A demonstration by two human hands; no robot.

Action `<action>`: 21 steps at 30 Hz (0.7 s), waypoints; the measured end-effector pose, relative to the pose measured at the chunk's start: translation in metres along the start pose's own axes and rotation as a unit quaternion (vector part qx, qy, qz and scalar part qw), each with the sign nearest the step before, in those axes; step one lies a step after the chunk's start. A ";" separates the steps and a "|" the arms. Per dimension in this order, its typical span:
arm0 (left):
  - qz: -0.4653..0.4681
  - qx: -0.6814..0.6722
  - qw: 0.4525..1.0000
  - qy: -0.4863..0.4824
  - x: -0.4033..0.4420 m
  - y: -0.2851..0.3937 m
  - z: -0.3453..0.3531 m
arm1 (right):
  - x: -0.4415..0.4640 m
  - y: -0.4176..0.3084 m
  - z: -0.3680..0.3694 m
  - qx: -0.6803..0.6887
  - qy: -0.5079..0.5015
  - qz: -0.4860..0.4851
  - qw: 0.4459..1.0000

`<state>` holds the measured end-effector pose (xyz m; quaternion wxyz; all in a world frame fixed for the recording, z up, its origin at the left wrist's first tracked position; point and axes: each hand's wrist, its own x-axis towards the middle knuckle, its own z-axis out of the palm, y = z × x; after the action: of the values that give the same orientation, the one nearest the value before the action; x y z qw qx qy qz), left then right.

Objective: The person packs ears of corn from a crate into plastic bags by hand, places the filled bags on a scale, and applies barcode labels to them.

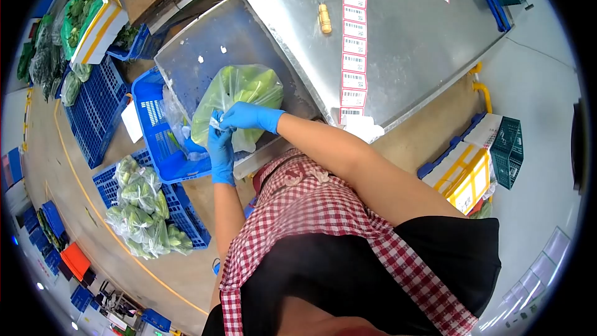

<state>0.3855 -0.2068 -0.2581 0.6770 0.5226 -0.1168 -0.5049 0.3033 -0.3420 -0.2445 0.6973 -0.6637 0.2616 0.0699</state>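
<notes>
A clear plastic bag of long pale-green vegetables rests on the dark metal surface before me. Its gathered mouth is between my hands. My left hand, in a blue glove, is closed around the twisted neck of the bag from below. From the right my right hand, gloved in blue too, pinches at the same neck, its fingertips touching those of the left. Something whitish shows at the fingertips; I cannot tell whether it is bag plastic or a label. The exact finger grip is partly hidden.
Beside my left hand stands a blue basket with loose plastic bags. Bagged green vegetables fill another crate lower left. On the steel table lie a strip of barcode labels and a wooden-handled tool. A foam box holds greens.
</notes>
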 end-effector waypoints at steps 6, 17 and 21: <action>-0.054 0.029 0.998 -0.026 0.001 0.013 0.008 | -0.013 0.006 -0.015 0.320 -0.095 0.113 0.936; -0.021 0.222 0.974 0.031 0.006 -0.004 0.005 | -0.008 -0.029 -0.025 0.061 -0.145 0.162 0.974; 0.003 0.019 0.999 0.042 0.020 -0.020 -0.003 | 0.011 -0.047 -0.019 -0.265 -0.025 0.061 0.962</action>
<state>0.3855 -0.2204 -0.2828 0.6728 0.5561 -0.0994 -0.4777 0.3282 -0.3677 -0.2071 0.4970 -0.8056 0.2563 0.1956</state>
